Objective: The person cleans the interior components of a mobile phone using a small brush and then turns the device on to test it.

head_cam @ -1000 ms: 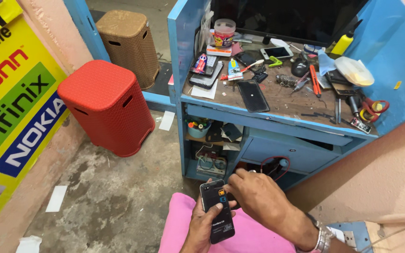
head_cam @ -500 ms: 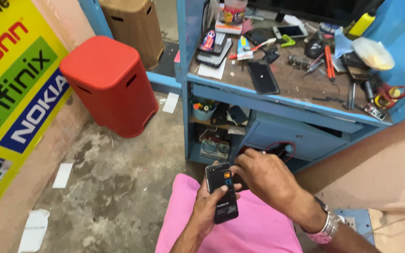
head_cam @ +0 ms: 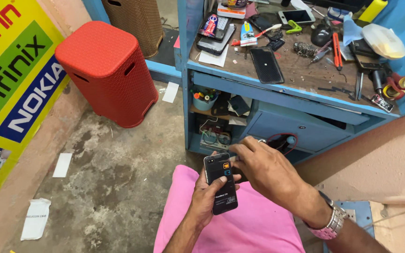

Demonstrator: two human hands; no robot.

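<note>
My left hand (head_cam: 207,197) gripped an opened black phone (head_cam: 221,182) over the pink cloth (head_cam: 254,225), near centre. My right hand (head_cam: 263,168) pinched at its top edge; the blue workbench (head_cam: 277,89) stood beyond.

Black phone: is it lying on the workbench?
No, the black phone is held in the left hand over the pink cloth, with the right hand touching its top.

My left hand (head_cam: 207,197) holds the phone (head_cam: 221,182) over my lap, my right hand (head_cam: 266,171) at its right edge. The counter (head_cam: 301,77) stands ahead; the bin (head_cam: 106,70) sits to its left, on the floor (head_cam: 113,178).
</note>
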